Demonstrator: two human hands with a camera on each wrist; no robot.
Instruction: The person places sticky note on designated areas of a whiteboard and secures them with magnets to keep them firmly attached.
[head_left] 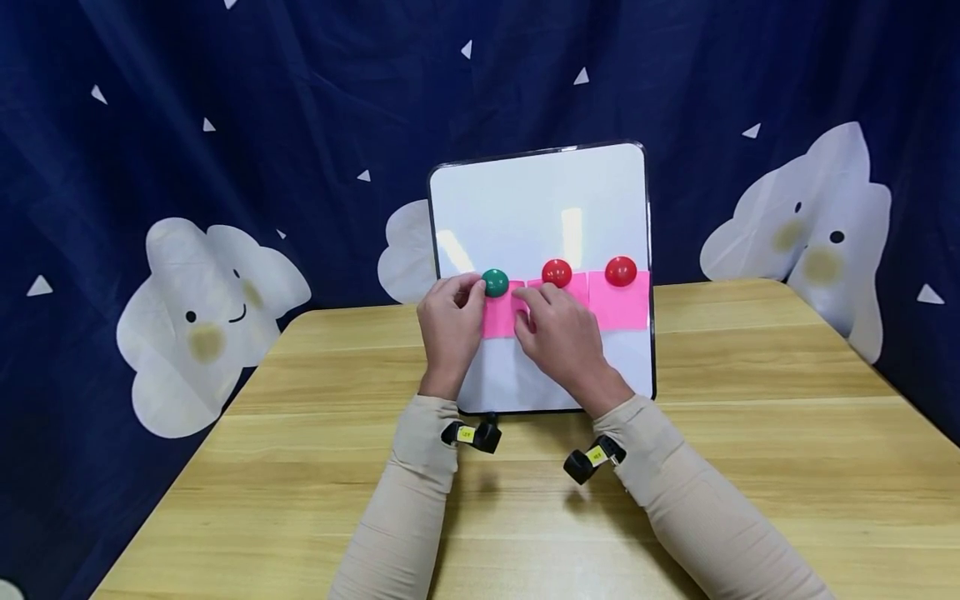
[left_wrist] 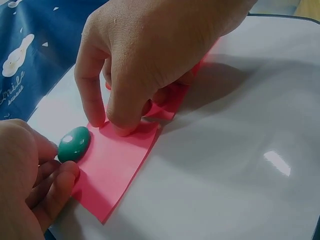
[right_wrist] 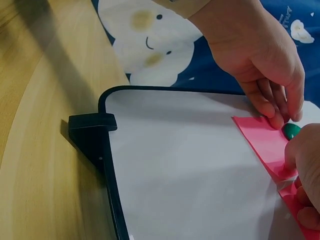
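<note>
A small whiteboard (head_left: 536, 200) holds a row of pink sticky notes. At the top of the left sticky note (left_wrist: 112, 172) sits a round green magnet (head_left: 495, 282). My left hand (head_left: 452, 321) pinches the green magnet at its left side, with thumb and index finger around its edge. My right hand (head_left: 562, 333) rests its bent index finger and thumb, spread apart, on the right part of that same note. A red magnet (head_left: 557, 272) sits on the middle pink note (head_left: 577, 287), partly behind my right hand. Another red magnet (head_left: 621, 271) lies on the right pink note (head_left: 619, 310).
The whiteboard leans back on a wooden table (head_left: 300, 467), with a black foot (right_wrist: 92, 122) clipped to its frame. Behind hangs a dark blue curtain (head_left: 315, 92) with white clouds and triangles. Each sleeve carries a small black wrist camera (head_left: 480, 435).
</note>
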